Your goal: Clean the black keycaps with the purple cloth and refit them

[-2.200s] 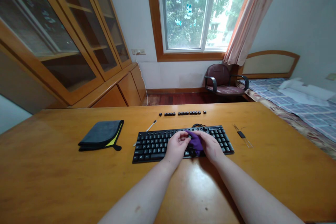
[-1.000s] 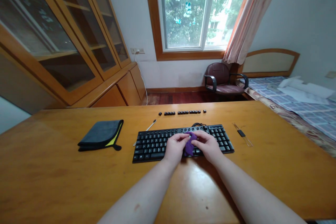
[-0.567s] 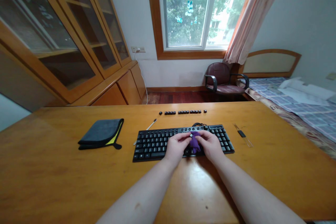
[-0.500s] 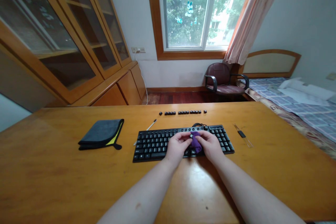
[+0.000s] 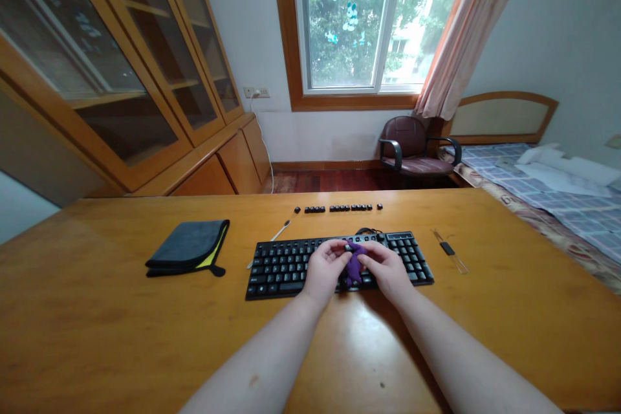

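Over the middle of a black keyboard (image 5: 281, 266), my two hands meet with fingertips pinched. My left hand (image 5: 324, 270) grips a small keycap (image 5: 348, 248), mostly covered by fingers and fabric. A crumpled purple cloth (image 5: 354, 268) is pinched in my right hand (image 5: 389, 270) and pressed against the keycap, its lower end hanging over the keys. Along the keyboard's top row, bare key mounts show where caps are off. Several loose black keycaps (image 5: 339, 208) lie in a line on the desk behind the keyboard.
On the wooden desk (image 5: 121, 336), a folded grey cloth (image 5: 187, 244) lies at left. A thin brush (image 5: 280, 230) is partly behind the keyboard. A wire keycap puller (image 5: 447, 248) lies at right. Beyond the desk stand a chair (image 5: 405, 142) and a bed (image 5: 557, 174).
The purple cloth and the keycap have shifted slightly left, and the cloth now covers more of the keycap. Both hands stay over the keyboard.
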Tool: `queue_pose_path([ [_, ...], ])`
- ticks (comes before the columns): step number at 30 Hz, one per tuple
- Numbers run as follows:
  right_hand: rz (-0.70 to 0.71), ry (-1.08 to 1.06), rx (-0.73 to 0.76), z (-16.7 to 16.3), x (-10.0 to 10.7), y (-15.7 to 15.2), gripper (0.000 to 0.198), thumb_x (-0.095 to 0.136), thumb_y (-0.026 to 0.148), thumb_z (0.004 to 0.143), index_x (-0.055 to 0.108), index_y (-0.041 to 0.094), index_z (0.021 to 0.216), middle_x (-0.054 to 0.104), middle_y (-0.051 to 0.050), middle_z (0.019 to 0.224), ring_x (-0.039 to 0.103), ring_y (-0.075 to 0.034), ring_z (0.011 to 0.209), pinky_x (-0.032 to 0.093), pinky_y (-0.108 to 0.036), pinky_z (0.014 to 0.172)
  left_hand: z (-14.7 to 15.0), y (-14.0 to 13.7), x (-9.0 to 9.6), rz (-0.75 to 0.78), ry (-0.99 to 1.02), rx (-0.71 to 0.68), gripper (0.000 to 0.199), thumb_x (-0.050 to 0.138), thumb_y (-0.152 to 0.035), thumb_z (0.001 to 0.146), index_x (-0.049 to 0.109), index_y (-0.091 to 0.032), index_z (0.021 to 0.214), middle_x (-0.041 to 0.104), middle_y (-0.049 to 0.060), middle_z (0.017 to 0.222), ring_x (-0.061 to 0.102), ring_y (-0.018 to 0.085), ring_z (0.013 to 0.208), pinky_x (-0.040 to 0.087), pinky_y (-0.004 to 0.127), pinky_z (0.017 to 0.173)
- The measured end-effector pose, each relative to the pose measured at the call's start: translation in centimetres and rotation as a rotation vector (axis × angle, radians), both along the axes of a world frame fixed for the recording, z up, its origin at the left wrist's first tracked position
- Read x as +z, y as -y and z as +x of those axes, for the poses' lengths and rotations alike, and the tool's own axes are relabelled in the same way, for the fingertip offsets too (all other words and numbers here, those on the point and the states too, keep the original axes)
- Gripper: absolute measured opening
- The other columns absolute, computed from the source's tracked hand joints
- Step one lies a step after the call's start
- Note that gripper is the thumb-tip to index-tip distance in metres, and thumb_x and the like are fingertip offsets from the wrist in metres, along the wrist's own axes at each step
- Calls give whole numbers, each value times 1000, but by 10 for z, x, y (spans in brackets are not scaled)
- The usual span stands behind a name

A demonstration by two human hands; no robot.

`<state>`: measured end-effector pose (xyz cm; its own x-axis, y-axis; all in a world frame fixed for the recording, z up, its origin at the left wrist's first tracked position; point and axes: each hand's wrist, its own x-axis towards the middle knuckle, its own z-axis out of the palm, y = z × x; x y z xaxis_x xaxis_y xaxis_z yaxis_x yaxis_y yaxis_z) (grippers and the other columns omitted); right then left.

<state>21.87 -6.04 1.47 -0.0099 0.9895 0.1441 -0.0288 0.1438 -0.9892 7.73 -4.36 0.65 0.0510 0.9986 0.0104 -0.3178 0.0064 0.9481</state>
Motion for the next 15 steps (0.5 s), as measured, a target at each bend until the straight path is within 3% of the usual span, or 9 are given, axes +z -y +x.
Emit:
queue_pose_path([
  [7, -72, -53, -93, 5, -1, -3, 25, 66, 36, 68, 68, 19, 86, 65, -3, 72, 54, -14, 60, 48, -28, 56, 0, 1, 1, 19, -46, -45, 27, 67, -20, 65, 64, -14, 91, 67, 8, 95, 62, 19, 91, 47, 34, 86],
  [15, -76, -10, -55, 2, -3, -5, 27, 66, 36, 67, 70, 19, 88, 66, -4, 81, 55, -15, 63, 47, -27, 55, 1, 1, -3, 3, -39, -53, 27, 70, -17, 60, 62, -14, 85, 67, 5, 81, 63, 16, 78, 51, 31, 77],
])
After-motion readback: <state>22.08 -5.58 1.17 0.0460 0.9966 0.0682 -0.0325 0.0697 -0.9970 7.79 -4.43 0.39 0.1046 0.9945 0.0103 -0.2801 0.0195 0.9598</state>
